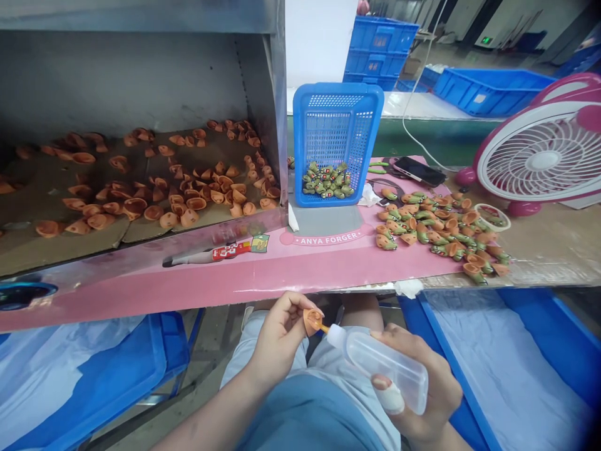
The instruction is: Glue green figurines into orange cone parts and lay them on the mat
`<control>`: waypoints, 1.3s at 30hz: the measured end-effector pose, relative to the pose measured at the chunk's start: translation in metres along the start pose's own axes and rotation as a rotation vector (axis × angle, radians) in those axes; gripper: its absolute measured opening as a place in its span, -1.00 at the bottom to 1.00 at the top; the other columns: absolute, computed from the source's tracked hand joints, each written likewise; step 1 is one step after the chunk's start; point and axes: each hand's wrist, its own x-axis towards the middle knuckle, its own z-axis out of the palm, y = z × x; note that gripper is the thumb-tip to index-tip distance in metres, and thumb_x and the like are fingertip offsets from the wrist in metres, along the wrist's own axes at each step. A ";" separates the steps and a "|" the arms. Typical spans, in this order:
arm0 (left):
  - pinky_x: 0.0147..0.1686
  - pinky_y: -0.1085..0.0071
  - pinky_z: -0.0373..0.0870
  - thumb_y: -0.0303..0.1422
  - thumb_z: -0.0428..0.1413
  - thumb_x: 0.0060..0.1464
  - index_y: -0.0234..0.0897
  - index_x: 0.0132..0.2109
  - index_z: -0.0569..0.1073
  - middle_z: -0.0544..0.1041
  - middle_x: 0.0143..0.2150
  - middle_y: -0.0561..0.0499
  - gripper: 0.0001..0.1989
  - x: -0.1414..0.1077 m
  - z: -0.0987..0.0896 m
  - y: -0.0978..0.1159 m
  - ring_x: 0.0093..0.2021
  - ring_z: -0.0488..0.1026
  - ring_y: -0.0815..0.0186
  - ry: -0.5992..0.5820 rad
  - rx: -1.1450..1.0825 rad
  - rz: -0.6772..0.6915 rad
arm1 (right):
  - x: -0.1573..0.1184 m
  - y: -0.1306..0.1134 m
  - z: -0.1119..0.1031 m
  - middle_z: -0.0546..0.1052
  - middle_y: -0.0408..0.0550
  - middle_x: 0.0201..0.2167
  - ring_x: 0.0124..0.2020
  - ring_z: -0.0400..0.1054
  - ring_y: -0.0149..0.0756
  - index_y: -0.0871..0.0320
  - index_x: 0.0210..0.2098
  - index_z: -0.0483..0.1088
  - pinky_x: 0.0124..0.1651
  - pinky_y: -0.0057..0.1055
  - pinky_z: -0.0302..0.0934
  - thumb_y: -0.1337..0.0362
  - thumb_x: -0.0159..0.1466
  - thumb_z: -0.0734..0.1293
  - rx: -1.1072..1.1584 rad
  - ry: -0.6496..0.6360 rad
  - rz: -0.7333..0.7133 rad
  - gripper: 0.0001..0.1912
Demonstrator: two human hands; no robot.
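Note:
Between the thumb and fingers of my left hand [282,338] is a small orange hollow cone-shaped piece [312,321], its opening turned toward the bottle. My right hand [422,382] is wrapped round a translucent white squeeze bottle [385,363], tilted so that its amber nozzle tip [323,327] reaches the piece's opening. Whether liquid comes out cannot be made out. Both hands are above my lap, in front of the table edge. A white covering is on a finger of my right hand.
A metal-sided booth [263,219] at left holds many orange pieces [136,207]. A blue basket [338,106] contains small green figures [328,180]. Green-and-orange pieces [441,228] lie heaped on the pink mat [300,266]. A fan [544,156] and phone [419,170] are at right; blue bins [159,351] flank me.

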 end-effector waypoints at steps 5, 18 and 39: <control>-0.37 0.46 0.25 -0.40 0.07 -0.06 -0.28 -0.36 0.27 0.40 -0.38 0.02 -0.90 0.001 -0.001 -0.001 -0.35 0.33 0.36 0.008 0.009 0.005 | 0.001 0.001 0.000 0.41 -0.03 -0.49 -0.51 0.30 -0.29 0.28 -0.24 0.31 -0.47 -0.33 0.22 0.30 0.06 0.27 0.017 -0.011 0.013 -0.73; -0.42 0.46 0.23 -0.41 0.06 -0.05 -0.27 -0.36 0.26 0.40 -0.39 0.02 -0.91 0.004 -0.006 -0.006 -0.40 0.31 0.38 0.055 0.022 -0.013 | -0.002 0.003 -0.002 0.41 -0.05 -0.50 -0.57 0.28 -0.33 0.26 -0.28 0.32 -0.51 -0.34 0.21 0.35 0.02 0.28 0.034 -0.019 0.043 -0.75; -0.51 0.51 0.18 -0.42 0.05 -0.06 -0.28 -0.37 0.26 0.38 -0.40 0.03 -0.92 0.004 -0.005 -0.009 -0.47 0.25 0.42 0.057 0.065 -0.058 | -0.003 0.007 0.000 0.41 -0.06 -0.49 -0.57 0.27 -0.35 0.26 -0.28 0.31 -0.50 -0.34 0.23 0.36 0.01 0.30 -0.030 0.003 0.030 -0.75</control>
